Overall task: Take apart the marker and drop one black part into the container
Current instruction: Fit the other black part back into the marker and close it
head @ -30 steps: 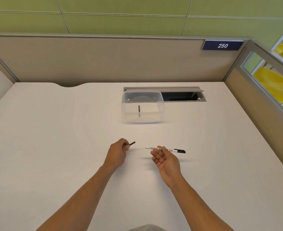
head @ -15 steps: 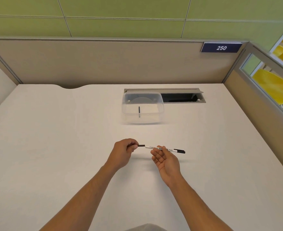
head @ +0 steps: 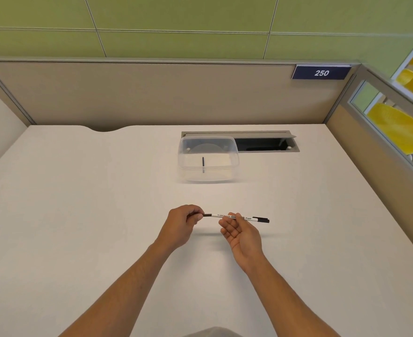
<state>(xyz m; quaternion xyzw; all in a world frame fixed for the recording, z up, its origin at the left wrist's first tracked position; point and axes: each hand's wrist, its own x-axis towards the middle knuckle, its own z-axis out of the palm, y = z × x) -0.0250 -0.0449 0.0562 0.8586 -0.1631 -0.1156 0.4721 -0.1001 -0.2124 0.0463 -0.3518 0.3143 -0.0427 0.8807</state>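
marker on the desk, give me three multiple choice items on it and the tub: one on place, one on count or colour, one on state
1. Where is the clear tub?
A. beyond the hands, beside the open desk hatch
B. under the right hand
C. at the desk's left edge

2. How many black sticks lie in the tub?
A. none
B. one
C. three

3. How is the marker held?
A. lying loose on the desk
B. left hand alone
C. left hand pinching the black end, right hand under the white barrel

Answers:
1 A, the tub sits at the far side, touching the hatch's left end.
2 B, a single dark stick shows through the wall.
3 C, the left fingers close on the black tip while the barrel rests on the right fingers.
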